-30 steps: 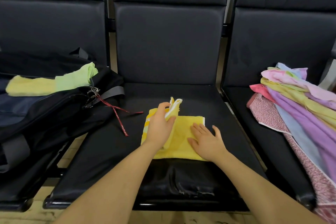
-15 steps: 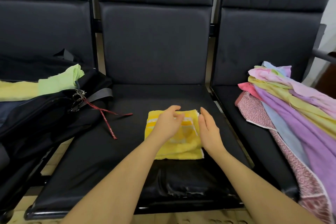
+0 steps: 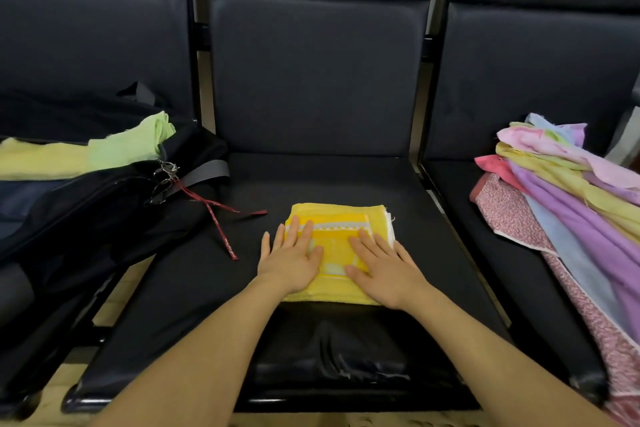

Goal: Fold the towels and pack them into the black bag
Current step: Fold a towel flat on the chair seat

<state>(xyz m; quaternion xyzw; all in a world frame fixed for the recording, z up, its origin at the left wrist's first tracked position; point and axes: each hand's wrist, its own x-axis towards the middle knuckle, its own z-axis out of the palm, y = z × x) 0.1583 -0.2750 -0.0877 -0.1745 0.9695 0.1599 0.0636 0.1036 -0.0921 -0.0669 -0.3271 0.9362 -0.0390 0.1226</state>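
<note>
We work along a row of dark padded seats (image 3: 311, 80). Largest on it, at the left seat, lies the black fabric bag (image 3: 86, 211), unzipped, with a pale yellow towel (image 3: 38, 161) and a light green towel (image 3: 131, 146) already resting in its opening. On the right seat a loose heap of pink, purple, blue and yellow cloths (image 3: 571, 204) is unfolded, so most of the job seems left. Near the front edge of the middle seat sits the folded bright yellow towel (image 3: 337, 218). Our left hand (image 3: 291, 262) and right hand (image 3: 384, 269) press flat on it, fingers straight and slightly spread. We judge this fold is nearly finished; packing it comes next.
</note>
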